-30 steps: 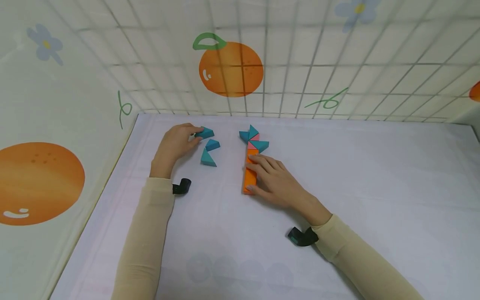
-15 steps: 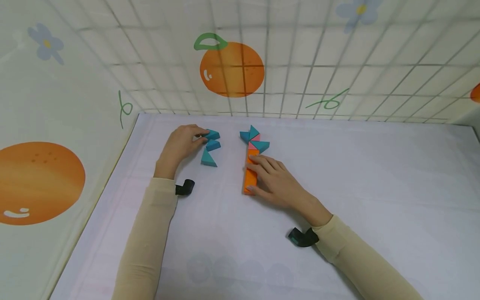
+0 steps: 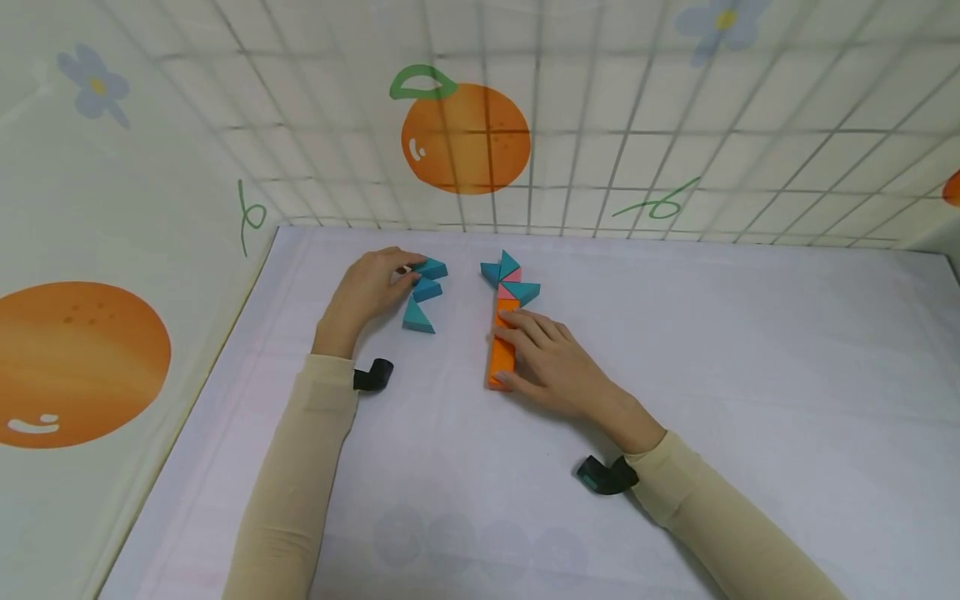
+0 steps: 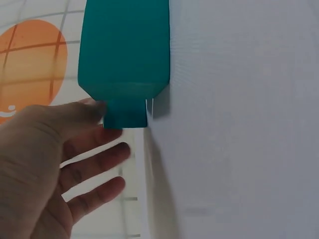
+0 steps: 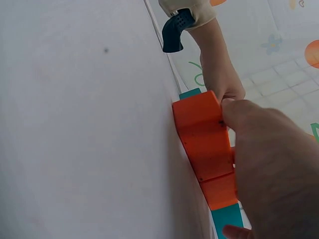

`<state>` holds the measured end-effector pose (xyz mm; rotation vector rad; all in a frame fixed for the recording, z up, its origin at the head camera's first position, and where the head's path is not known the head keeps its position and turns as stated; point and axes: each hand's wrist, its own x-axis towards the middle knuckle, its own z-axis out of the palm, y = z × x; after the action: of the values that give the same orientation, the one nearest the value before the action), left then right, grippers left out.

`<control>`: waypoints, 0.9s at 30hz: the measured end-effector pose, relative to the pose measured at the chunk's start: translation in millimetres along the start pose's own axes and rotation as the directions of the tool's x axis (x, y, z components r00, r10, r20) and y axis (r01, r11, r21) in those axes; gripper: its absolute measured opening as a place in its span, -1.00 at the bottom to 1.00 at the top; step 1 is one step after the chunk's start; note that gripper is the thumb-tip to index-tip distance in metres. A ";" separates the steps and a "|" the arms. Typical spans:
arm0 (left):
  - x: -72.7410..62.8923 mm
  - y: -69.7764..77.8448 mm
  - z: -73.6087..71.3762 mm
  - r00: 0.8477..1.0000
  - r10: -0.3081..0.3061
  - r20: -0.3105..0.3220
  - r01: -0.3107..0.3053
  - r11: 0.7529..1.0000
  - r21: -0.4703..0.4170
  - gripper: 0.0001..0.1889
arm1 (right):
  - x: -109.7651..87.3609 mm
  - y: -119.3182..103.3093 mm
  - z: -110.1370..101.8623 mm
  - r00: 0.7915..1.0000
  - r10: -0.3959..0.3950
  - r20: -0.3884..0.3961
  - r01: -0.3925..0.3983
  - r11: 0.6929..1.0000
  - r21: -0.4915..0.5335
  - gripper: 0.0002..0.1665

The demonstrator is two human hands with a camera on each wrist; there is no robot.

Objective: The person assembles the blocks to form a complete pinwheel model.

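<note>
In the head view my left hand [image 3: 367, 287] pinches a teal wedge-shaped block [image 3: 432, 268] between thumb and fingers, at the back left of the table. Just in front of it lies a blue block [image 3: 427, 289], and nearer still a teal triangular block [image 3: 418, 317]. My right hand [image 3: 558, 362] holds a row of orange blocks [image 3: 501, 358], fingers bent over it and thumb at its near end. Pink triangles [image 3: 506, 291] and several teal and blue triangles [image 3: 521, 292] fan out at the row's far end. The held teal block [image 4: 124, 55] looms large in the left wrist view.
A white-covered table [image 3: 712, 358] lies under everything. Behind it stands a pale wall sheet [image 3: 585, 108] with grid lines and a printed orange. Each wrist wears a black camera [image 3: 606, 475].
My left hand has slid the teal block rightward until it lies close behind the blue block. My right hand and the orange row have stayed in place.
</note>
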<state>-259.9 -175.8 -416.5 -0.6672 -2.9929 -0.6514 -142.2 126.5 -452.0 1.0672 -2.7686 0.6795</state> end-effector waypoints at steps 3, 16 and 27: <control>0.3 -0.1 -0.3 1.000 0.007 -0.023 -0.007 1.000 0.011 -0.67 | 0.0 0.3 0.2 1.000 0.004 0.003 -0.004 1.000 -0.001 -0.31; 3.1 11.6 1.4 0.999 0.045 0.017 -0.045 0.999 -0.008 -0.60 | -0.2 -0.9 -2.2 1.000 0.005 0.009 -0.005 1.000 0.002 -0.32; 6.0 28.6 8.9 0.995 0.078 0.055 -0.082 0.993 0.081 -0.58 | -0.2 -1.1 -1.7 1.000 0.002 -0.001 -0.002 1.000 0.000 -0.31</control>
<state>-253.0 -146.3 -412.7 -0.8064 -3.0022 -0.5108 -141.4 126.6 -450.0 1.0631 -2.7692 0.6804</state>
